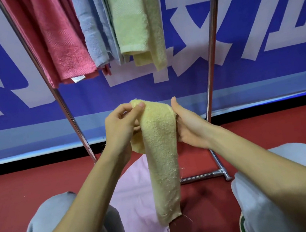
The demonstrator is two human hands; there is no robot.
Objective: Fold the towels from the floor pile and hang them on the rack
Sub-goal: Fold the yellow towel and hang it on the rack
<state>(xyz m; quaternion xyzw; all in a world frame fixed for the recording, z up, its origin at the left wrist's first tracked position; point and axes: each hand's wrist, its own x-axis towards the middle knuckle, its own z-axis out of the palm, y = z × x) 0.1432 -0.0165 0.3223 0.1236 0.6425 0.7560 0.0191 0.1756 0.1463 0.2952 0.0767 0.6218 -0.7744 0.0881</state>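
Note:
A narrow yellow towel (161, 154) hangs down in front of me, folded lengthwise. My left hand (122, 128) pinches its top corner between thumb and fingers. My right hand (188, 124) grips the towel's right edge, with the thumb up. Below it a pink towel (135, 203) lies flat on the red floor between my knees. On the metal rack (211, 48) behind hang a red towel (59, 40), a grey-blue towel (93, 30) and a pale green-yellow towel (134, 20), side by side.
The rack's chrome legs slant down to a foot bar (202, 176) on the red floor. A blue banner with white characters (253, 23) covers the wall behind. My knees in grey trousers (287, 185) flank the pink towel.

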